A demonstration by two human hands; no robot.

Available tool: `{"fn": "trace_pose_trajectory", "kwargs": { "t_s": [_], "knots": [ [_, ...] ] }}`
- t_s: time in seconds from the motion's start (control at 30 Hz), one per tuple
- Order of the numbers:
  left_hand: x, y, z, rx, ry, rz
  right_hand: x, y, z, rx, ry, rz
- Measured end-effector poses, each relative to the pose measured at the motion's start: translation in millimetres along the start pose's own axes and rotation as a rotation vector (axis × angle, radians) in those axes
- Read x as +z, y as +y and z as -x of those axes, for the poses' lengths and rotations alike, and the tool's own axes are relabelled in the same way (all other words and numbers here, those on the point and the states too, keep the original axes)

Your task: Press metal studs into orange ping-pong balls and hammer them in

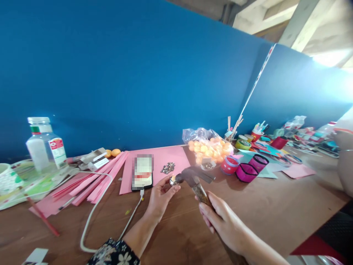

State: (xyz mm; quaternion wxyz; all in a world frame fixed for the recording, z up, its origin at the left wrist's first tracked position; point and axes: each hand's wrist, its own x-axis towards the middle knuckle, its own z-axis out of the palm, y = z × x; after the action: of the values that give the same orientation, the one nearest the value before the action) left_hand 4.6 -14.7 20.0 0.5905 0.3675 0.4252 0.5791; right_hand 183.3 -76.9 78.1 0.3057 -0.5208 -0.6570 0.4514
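Observation:
My right hand grips the wooden handle of a claw hammer, whose dark head points left over the brown table. My left hand pinches a small shiny round piece right against the hammer's face. Just behind my left hand a phone lies on a pink sheet, plugged into a white cable. A small heap of shiny metal bits rests on the same sheet.
A plastic bag of orange balls sits behind the hammer, with pink and magenta cups to its right. Pink paper strips, a clear bottle and a cup lie left. Another person's arm shows at far right. A blue wall backs the table.

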Motion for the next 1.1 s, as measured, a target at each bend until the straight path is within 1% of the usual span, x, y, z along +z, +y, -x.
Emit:
{"fn": "trace_pose_trajectory", "kwargs": {
  "t_s": [0.17,0.3,0.43,0.6,0.77,0.87,0.97,1.1],
  "knots": [
    [-1.2,-0.6,-1.5,0.013,-0.015,0.032,-1.1,-4.9,1.2,-0.014,0.013,0.002],
    [-3.0,-3.2,-2.0,-0.004,-0.018,0.0,1.3,-1.9,1.2,-0.008,0.023,0.032],
    [-4.1,-6.4,-2.5,0.02,-0.043,0.005,2.1,0.4,1.6,-0.01,0.019,0.033],
    [-3.5,-7.0,-3.2,0.009,-0.014,0.005,3.3,3.2,2.7,0.003,0.035,0.025],
    [-2.0,-6.7,-3.3,0.073,-0.015,0.023,2.8,3.1,1.2,0.004,0.01,0.018],
    [-1.8,-8.6,-4.1,0.097,0.006,0.02,0.4,-0.6,3.4,0.0,0.026,0.035],
    [-1.8,-8.9,-4.2,0.079,0.004,0.017,0.0,-2.3,5.9,0.012,0.023,0.05],
    [-0.3,-4.0,-1.7,0.033,-0.049,0.015,2.7,0.6,3.9,0.015,0.007,0.052]
  ]
}}
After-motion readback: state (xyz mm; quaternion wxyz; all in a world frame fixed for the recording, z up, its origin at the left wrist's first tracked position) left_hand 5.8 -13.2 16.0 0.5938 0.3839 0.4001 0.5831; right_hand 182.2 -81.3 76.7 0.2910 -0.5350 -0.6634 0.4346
